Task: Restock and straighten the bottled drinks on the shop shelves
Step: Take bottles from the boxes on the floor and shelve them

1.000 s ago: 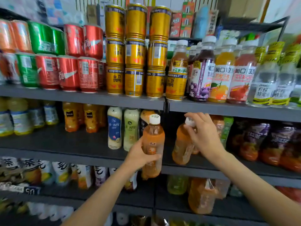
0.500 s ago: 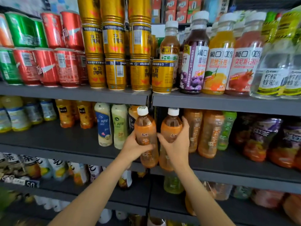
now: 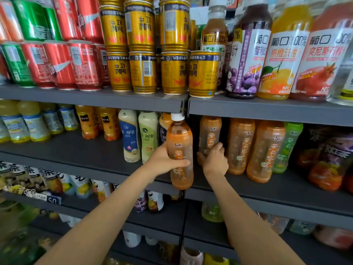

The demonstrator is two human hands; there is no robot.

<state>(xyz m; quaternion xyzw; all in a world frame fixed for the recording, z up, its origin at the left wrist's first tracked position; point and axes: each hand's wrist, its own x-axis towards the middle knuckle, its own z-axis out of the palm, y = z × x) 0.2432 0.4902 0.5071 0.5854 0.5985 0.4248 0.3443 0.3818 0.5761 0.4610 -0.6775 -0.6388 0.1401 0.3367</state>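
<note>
Your left hand (image 3: pixel 162 161) grips an orange tea bottle (image 3: pixel 180 153) around its middle, held upright in front of the middle shelf's (image 3: pixel 80 150) front edge. Your right hand (image 3: pixel 214 159) curls around a second tea bottle (image 3: pixel 210 132) standing on that shelf, just beside more orange bottles (image 3: pixel 240 146).

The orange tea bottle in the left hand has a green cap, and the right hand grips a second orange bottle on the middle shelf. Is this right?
Not quite. The head view shows the orange tea bottle in the left hand has a white cap, not green. The right hand does grip a second orange bottle on the middle shelf.
</note>
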